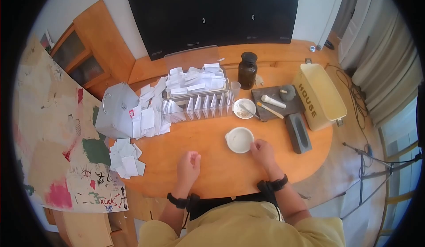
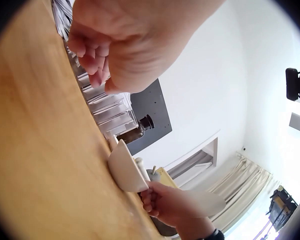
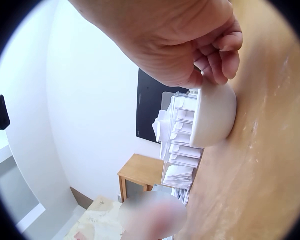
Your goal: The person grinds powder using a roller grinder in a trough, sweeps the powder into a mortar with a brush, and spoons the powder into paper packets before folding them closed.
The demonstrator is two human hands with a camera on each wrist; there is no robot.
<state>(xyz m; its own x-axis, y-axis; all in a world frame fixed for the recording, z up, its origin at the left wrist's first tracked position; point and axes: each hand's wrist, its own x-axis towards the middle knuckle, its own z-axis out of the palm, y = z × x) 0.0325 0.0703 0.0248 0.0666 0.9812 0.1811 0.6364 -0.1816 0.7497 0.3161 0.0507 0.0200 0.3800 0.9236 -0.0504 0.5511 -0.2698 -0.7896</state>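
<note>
A white mortar with a small pouring lip stands on the wooden table, in front of the person. The right hand pinches its rim at the right side, thumb and fingertips at the edge; the right wrist view shows the mortar's smooth outer wall under those fingers. To the left of the mortar, the left hand hovers over the table with loosely curled fingers and holds nothing. Behind the mortar sits a small white dish with a spatula in it. A white pestle lies on a dark board.
Folded white paper packets stand in a clear divided rack, with more heaped behind it. Loose papers lie at left beside a grey metal case. A brown bottle, a dark grey trough and a cream bin stand at right.
</note>
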